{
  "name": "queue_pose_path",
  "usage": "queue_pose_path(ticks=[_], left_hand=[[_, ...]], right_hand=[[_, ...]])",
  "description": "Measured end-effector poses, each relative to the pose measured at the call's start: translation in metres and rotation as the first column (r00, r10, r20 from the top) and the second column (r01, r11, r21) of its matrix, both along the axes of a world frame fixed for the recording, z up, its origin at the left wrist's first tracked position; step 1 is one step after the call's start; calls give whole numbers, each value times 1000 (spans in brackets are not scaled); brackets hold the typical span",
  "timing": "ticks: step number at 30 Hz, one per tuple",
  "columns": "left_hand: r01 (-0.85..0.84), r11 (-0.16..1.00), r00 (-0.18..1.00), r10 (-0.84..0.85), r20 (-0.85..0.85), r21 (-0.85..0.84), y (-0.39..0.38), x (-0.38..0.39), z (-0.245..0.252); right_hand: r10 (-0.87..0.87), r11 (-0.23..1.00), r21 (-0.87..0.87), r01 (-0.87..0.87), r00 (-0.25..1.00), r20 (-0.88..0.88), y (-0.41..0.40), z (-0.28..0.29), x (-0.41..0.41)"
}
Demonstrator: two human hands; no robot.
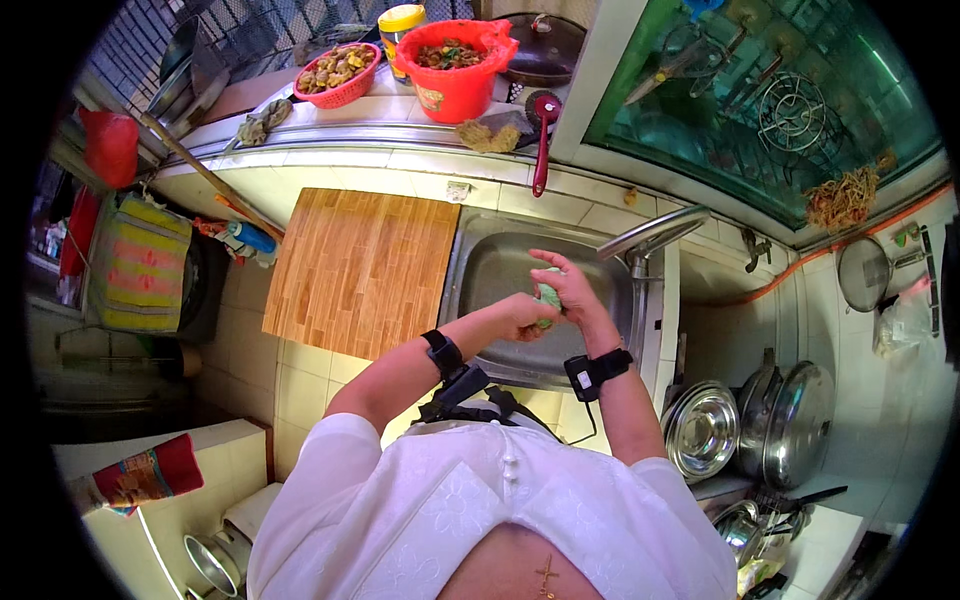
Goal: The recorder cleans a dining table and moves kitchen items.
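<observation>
Over the basin of a stainless steel sink [480,262], a crumpled pale green cloth [550,291] is bunched between my two hands. My left hand [525,316] is closed around its lower part, the wrist bent inward. Up against the cloth's other end is my right hand [570,289], some fingers curled over it and one stretched out above. How much cloth is inside the hands is hidden. A curved metal faucet [652,231] reaches over the sink to the right of my hands.
A wooden board [364,270] adjoins the sink's left side. On the sill stand a red bucket [454,90] of food and a pink basket [337,94]; a red-handled brush [543,142] overhangs its edge. Steel basins [701,431] and a large pot [799,424] stand at right.
</observation>
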State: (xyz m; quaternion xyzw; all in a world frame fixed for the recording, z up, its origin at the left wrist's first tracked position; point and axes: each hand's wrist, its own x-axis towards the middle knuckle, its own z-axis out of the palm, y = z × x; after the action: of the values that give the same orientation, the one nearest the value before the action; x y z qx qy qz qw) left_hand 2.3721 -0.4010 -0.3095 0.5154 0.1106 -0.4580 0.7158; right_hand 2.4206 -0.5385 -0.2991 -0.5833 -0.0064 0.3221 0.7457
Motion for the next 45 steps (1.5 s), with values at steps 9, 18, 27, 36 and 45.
queue_pose_path(ticks=[9,18,27,36,45], left_hand=[[-247,767,804,-178,567,592,-13,-12,5],[-324,786,882,49,-469,-527,-5,-6,39],[-223,971,962,205,-181,-87,-7,-7,41],[-190,838,916,-35,399,511,-14,0,-8],[-111,484,812,-459,359,868,-18,-9,-23]], right_hand=[[-74,830,-499,249,936,343,14,-50,9],[163,521,847,104,962,-219,14,10,-19],[81,948,318,-21,981,-176,8,19,13],[-98,965,-225,133,982,161,26,-27,21],[120,633,-722,278,887,447,23,-197,43]])
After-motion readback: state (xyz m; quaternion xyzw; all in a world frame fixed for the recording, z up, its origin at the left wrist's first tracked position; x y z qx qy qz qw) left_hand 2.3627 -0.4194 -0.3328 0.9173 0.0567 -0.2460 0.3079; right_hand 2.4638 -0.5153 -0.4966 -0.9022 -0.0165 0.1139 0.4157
